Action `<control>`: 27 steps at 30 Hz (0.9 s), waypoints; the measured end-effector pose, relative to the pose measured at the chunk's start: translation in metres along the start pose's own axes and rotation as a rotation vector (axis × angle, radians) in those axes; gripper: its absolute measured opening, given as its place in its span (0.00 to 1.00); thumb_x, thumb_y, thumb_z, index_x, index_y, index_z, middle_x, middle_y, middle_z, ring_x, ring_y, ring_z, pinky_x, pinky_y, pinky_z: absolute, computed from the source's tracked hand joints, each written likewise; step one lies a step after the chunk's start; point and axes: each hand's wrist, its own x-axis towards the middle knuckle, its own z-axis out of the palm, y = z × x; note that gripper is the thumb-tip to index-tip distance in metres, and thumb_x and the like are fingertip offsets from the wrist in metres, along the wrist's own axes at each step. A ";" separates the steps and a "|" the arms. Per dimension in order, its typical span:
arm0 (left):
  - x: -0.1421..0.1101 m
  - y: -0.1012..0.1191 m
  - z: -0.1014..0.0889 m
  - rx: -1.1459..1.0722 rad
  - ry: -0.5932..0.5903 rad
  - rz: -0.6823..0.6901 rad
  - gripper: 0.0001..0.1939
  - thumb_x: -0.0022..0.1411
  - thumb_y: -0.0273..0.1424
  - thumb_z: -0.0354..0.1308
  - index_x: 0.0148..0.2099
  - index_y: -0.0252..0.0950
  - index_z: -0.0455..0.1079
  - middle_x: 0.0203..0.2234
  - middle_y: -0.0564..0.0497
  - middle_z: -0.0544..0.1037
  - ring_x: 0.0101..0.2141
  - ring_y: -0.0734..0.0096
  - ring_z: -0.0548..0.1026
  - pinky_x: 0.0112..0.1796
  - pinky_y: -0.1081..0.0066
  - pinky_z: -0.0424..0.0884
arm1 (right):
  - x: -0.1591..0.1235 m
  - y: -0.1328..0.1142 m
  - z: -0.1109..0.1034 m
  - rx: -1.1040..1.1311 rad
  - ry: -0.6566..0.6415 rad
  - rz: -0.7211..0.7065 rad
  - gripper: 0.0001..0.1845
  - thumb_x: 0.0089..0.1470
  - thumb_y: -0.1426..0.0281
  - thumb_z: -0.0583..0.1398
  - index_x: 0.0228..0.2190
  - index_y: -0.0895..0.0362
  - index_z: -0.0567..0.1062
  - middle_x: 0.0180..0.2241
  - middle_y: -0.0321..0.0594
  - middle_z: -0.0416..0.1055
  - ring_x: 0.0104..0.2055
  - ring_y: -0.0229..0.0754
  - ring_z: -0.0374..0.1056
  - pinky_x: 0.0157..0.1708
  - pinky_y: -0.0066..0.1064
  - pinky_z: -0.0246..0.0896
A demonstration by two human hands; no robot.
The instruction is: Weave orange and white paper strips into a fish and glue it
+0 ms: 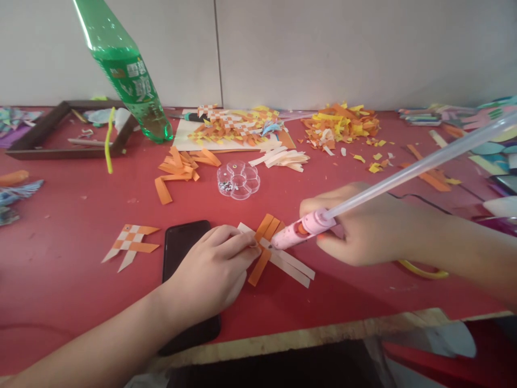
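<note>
**Pink glue gun [286, 236] is pointing at crossed paper strips [263, 260]**

At the far left, a dark frame [60, 155] is lying on the red tabletop [89, 269], with a yellow fuzzy stick [108, 145] hanging over its edge. A green bottle [135, 91] is standing just beside the frame's right end. Nearer the person, a checkered orange-and-white paper fish [131, 240] is lying flat, and behind it folded orange strips [180, 170] are resting in a loose heap. A black phone [183, 248] is lying to the right of the fish, partly under the person's left arm.

The left hand [222, 256] is pinching the left side of the crossed paper strips between closed fingertips. These orange and pale strips are lying on the tabletop between the two hands, their ends fanning outward. Beyond them, a clear flower-shaped tray [241, 186] is holding small black-and-white bits in one compartment.

The right hand [351, 229] is wrapping around the glue gun, whose nozzle is reaching the middle of the strips; whether it is touching, one cannot tell. A long clear rod [404, 167] is extending from its rear. Behind, yellow and orange scraps [343, 124] are lying piled.
</note>
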 end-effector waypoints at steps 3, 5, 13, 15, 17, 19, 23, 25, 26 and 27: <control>0.000 0.001 0.000 -0.005 0.003 0.000 0.16 0.63 0.20 0.48 0.46 0.30 0.76 0.45 0.44 0.79 0.39 0.57 0.73 0.39 0.55 0.78 | 0.000 0.000 0.000 -0.002 -0.004 0.006 0.08 0.41 0.74 0.54 0.17 0.53 0.59 0.14 0.32 0.59 0.17 0.36 0.52 0.18 0.29 0.42; 0.000 0.001 0.000 -0.008 -0.005 0.000 0.17 0.63 0.20 0.48 0.46 0.30 0.76 0.45 0.44 0.79 0.40 0.57 0.73 0.40 0.55 0.78 | 0.000 0.000 -0.001 0.004 -0.009 0.012 0.08 0.41 0.74 0.54 0.17 0.53 0.59 0.14 0.31 0.59 0.17 0.36 0.52 0.19 0.29 0.42; 0.000 -0.001 0.003 -0.016 -0.005 0.001 0.17 0.64 0.20 0.48 0.48 0.32 0.75 0.45 0.45 0.78 0.40 0.59 0.73 0.41 0.57 0.76 | 0.000 -0.001 -0.001 -0.026 -0.007 0.017 0.08 0.40 0.73 0.55 0.18 0.54 0.58 0.16 0.32 0.61 0.18 0.36 0.53 0.19 0.29 0.42; -0.001 -0.001 0.003 -0.014 -0.004 0.003 0.17 0.64 0.20 0.48 0.48 0.32 0.75 0.45 0.44 0.78 0.41 0.58 0.73 0.41 0.57 0.76 | -0.001 -0.001 -0.002 -0.028 -0.007 0.011 0.08 0.41 0.74 0.55 0.18 0.54 0.58 0.16 0.32 0.60 0.17 0.35 0.53 0.19 0.29 0.42; -0.001 0.000 0.003 -0.011 -0.007 0.004 0.17 0.64 0.19 0.48 0.48 0.31 0.75 0.44 0.44 0.78 0.41 0.58 0.73 0.41 0.57 0.76 | -0.002 -0.001 -0.002 -0.022 -0.019 0.002 0.09 0.41 0.74 0.55 0.17 0.54 0.57 0.15 0.32 0.60 0.17 0.35 0.53 0.19 0.28 0.42; 0.000 0.000 0.002 -0.011 -0.012 0.004 0.17 0.63 0.19 0.47 0.48 0.31 0.75 0.44 0.44 0.78 0.41 0.58 0.73 0.41 0.56 0.77 | -0.002 -0.002 -0.001 -0.020 -0.020 0.004 0.09 0.41 0.74 0.55 0.18 0.54 0.57 0.15 0.32 0.60 0.17 0.35 0.53 0.19 0.28 0.42; 0.000 0.000 0.002 -0.019 -0.003 0.005 0.17 0.64 0.19 0.47 0.48 0.32 0.75 0.44 0.44 0.78 0.41 0.59 0.73 0.41 0.57 0.77 | 0.000 -0.003 0.000 -0.043 0.002 0.033 0.09 0.41 0.72 0.55 0.18 0.53 0.56 0.16 0.32 0.61 0.17 0.36 0.53 0.19 0.29 0.41; 0.000 0.000 0.002 -0.020 0.005 0.005 0.17 0.65 0.20 0.47 0.48 0.32 0.75 0.45 0.44 0.78 0.40 0.59 0.73 0.41 0.57 0.77 | 0.000 -0.002 0.000 -0.046 -0.014 0.035 0.08 0.41 0.72 0.54 0.19 0.53 0.57 0.17 0.32 0.62 0.17 0.36 0.54 0.19 0.30 0.42; -0.001 0.000 0.002 -0.021 0.006 0.007 0.17 0.65 0.20 0.47 0.48 0.32 0.75 0.45 0.44 0.78 0.40 0.59 0.73 0.40 0.57 0.77 | 0.000 -0.002 0.000 -0.046 -0.015 0.040 0.07 0.41 0.72 0.54 0.19 0.53 0.58 0.17 0.32 0.62 0.17 0.36 0.54 0.20 0.30 0.42; -0.001 0.000 0.002 -0.024 0.006 0.008 0.17 0.65 0.20 0.47 0.47 0.32 0.75 0.45 0.44 0.78 0.40 0.59 0.72 0.40 0.57 0.77 | 0.000 -0.002 0.000 -0.045 -0.016 0.042 0.06 0.41 0.72 0.54 0.19 0.53 0.59 0.17 0.32 0.62 0.17 0.36 0.54 0.20 0.30 0.43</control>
